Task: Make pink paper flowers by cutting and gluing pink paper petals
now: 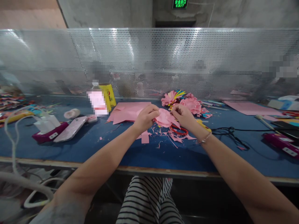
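Between left fingers (153, 112) pinching its edge and closed right fingers (177, 109), crosswise pink paper flower (164, 118), tip near-right.

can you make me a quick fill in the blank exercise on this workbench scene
The layered paper between the left hand and the right hand is ____ in colour.
A bracelet circles the person's ____ wrist.
The tabletop is coloured ____.
The lit sign high on the wall bears the English word ____.

Missing words: pink; right; blue; EXIT
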`<state>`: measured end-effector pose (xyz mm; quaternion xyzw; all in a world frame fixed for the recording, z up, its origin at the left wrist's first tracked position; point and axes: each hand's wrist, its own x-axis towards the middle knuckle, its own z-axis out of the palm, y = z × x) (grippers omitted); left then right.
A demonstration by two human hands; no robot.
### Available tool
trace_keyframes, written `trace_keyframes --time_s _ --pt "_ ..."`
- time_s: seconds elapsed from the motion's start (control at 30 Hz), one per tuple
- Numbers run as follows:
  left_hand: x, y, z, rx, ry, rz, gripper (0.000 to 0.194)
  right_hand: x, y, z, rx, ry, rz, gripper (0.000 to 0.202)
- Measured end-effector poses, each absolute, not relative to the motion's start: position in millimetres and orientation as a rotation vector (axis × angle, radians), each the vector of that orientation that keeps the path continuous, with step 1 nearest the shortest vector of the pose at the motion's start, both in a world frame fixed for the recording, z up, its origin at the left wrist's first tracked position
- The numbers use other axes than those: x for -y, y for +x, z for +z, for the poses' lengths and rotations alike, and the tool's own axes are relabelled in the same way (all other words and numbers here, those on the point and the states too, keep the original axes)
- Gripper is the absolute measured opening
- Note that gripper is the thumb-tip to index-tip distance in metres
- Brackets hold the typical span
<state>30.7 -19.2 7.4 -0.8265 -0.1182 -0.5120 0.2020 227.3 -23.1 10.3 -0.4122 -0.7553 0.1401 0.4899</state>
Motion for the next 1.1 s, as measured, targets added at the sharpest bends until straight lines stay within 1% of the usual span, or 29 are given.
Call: trace_keyframes --time_s 0.2,0.3,0.4,0.57,0.7,0.8,0.87,0.97,1.1 --pt "14.6 27.4 7.7 0.399 -2.276 -1.474 0.018 20.4 229.2 8.5 1.847 -0.956 0.376 0.007" --pt "11.9 25.8 7.1 0.431 -2.290 -1.466 0.018 22.5 229.2 10.6 1.905 -0.914 0.205 0.015" --pt "10.4 25.0 6.7 0.437 -2.325 -1.434 0.019 28.3 228.6 13.9 1.950 -0.800 0.017 0.019" --pt "10.2 24.7 6.0 0.509 -2.404 -1.471 0.019 43.4 225.6 19.5 2.117 -0.666 -0.053 0.023" --pt "12.1 27.8 5.3 0.719 -2.440 -1.584 0.014 48.8 223.2 19.4 2.205 -0.684 0.015 0.021" --pt "14.8 31.8 6.1 0.908 -2.468 -1.735 0.012 48.0 222.5 17.5 2.172 -0.692 0.107 0.021" --pt "16.2 34.0 7.4 0.986 -2.503 -1.882 0.015 46.3 222.3 16.5 2.124 -0.694 0.166 0.021" --pt "15.9 34.9 10.3 1.082 -2.604 -2.100 0.026 42.4 222.3 14.9 2.114 -0.704 0.248 0.022" --pt "9.7 32.0 12.2 1.302 -2.663 -2.238 0.034 36.5 221.2 9.4 2.166 -0.812 0.352 0.024"
